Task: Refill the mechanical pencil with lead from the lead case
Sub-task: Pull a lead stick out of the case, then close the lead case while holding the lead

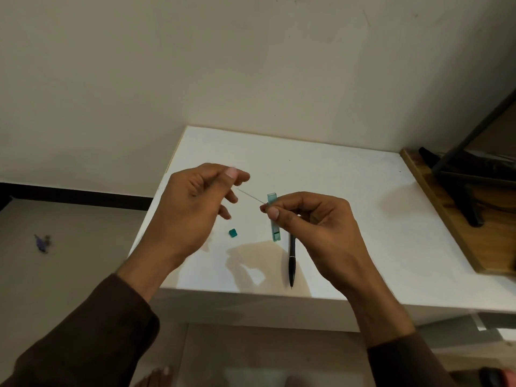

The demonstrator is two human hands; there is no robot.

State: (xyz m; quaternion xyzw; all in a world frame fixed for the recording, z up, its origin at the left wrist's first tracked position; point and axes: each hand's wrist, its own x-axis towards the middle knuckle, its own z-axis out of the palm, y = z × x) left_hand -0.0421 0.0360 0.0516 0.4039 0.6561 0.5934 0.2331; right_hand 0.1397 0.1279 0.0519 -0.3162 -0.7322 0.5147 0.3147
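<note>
The left hand (195, 202) pinches a lead (250, 195) just drawn from the case (273, 219), which the right hand (310, 219) grips. The pencil (292, 261) lies below the right fingers; next, I judge, it must be picked up and opened.

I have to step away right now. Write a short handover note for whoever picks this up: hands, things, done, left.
Left hand pinches one end of a thin lead.
Right hand pinches the other end and holds the open green lead case.
Case cap and black mechanical pencil lie on the white table.
Done: case opened, lead drawn out.
Left: load the pencil, recap the case.
</note>
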